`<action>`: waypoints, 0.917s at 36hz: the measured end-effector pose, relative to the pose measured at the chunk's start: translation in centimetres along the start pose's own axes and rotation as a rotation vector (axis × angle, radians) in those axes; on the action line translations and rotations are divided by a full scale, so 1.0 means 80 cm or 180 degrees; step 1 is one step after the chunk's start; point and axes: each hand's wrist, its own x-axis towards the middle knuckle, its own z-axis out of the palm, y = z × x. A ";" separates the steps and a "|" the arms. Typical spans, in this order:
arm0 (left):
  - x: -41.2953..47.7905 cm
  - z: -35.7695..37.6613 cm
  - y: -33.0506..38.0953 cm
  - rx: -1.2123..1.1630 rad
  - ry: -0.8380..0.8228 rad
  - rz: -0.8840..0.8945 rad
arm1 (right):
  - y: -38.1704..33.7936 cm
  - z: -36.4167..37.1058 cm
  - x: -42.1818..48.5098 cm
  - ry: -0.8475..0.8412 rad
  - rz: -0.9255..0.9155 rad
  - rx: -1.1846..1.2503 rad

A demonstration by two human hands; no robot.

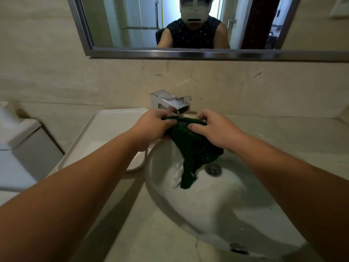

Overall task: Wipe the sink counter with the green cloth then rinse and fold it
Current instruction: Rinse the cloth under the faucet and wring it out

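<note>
Both hands are up at the back of the sink [217,210], right under the tap [171,102]. On my feed the left hand [153,122] has its fingers curled over the top edge of the cloth [196,148], pinching it just left of the spout. The right hand [215,129] grips the same edge on the other side, thumb pressed on the near face and fingers hooked over the far one. So each hand is closed on the cloth, and the top edge is stretched between them directly below the spout.

I see bright wet glints on the cloth where it sits under the spout. From there the dark green fabric hangs down into the basin in a bunched, narrowing fold. Its lower tip lies against the white wall of the basin, just left of the drain [213,170].

Near the front rim of the sink I can pick out the overflow hole [238,249]. The counter [283,133] runs off to the right, pale stone. At its left end a white tray [113,125] lies flat, its near corner reaching the sink's rim. Beyond the left edge stands a toilet tank [17,133]. Above the tap hangs the mirror [132,25], showing a person in a dark sleeveless top.
</note>
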 end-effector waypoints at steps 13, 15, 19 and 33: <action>-0.019 -0.009 -0.009 -0.1244 0.0391 -0.0295 | 0.022 -0.001 -0.001 -0.0960 0.0116 -0.1196; -0.021 -0.010 -0.007 -0.1252 0.0499 -0.0283 | 0.020 -0.005 -0.002 -0.1082 0.0204 -0.1382; -0.015 -0.018 -0.008 -0.1220 0.1012 -0.0352 | 0.026 -0.013 -0.003 -0.1099 0.0361 -0.1658; -0.021 -0.004 -0.007 -0.1026 0.0311 -0.0650 | -0.017 -0.002 0.003 -0.0119 0.0883 -0.0135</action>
